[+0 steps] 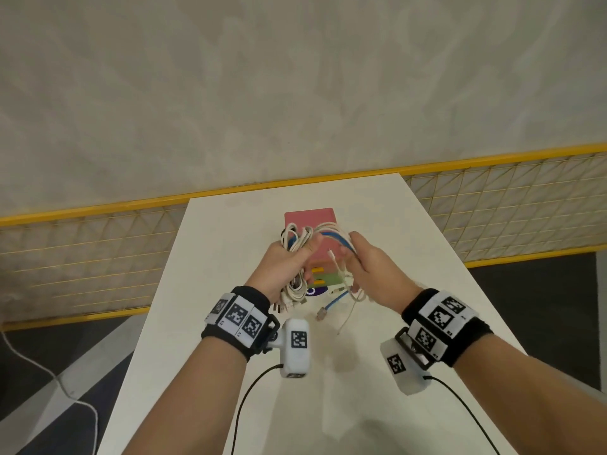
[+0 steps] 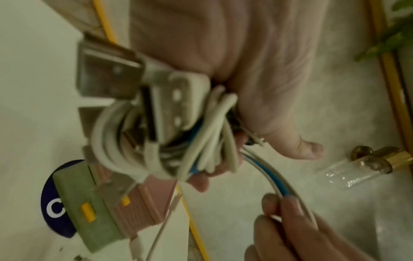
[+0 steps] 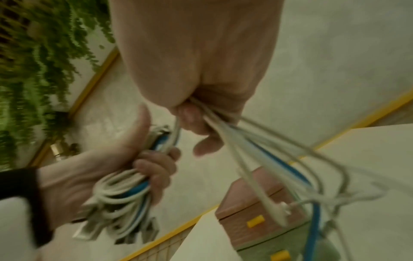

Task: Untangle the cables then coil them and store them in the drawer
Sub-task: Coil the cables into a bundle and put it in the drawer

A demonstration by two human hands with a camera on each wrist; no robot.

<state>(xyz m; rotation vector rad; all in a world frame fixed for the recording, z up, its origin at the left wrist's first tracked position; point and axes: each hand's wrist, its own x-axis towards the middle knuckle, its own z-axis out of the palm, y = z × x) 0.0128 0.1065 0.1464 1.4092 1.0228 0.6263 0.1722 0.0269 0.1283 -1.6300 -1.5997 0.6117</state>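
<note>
Gripping a bundle of white and blue cables [image 1: 297, 254] above the white table [image 1: 210, 290], the left hand [image 1: 285, 264] has its grip clenched around the loops in the head view, while the right hand [image 1: 368, 267] pinches several strands that arc over from the bundle; loose ends with plugs dangle toward the table. Behind the hands stands a small drawer unit [image 1: 310, 218] with a pink top and yellow handles. From the left wrist, the bundle [image 2: 178, 137] fills the palm, USB plugs sticking out, and the right hand's fingers [image 2: 288, 211] close on a blue and a white strand. From the right wrist, strands run out of the clenched right hand [image 3: 201, 123] toward the drawer unit [image 3: 252, 208], with the left hand [image 3: 125, 169] wrapped round the bundle.
</note>
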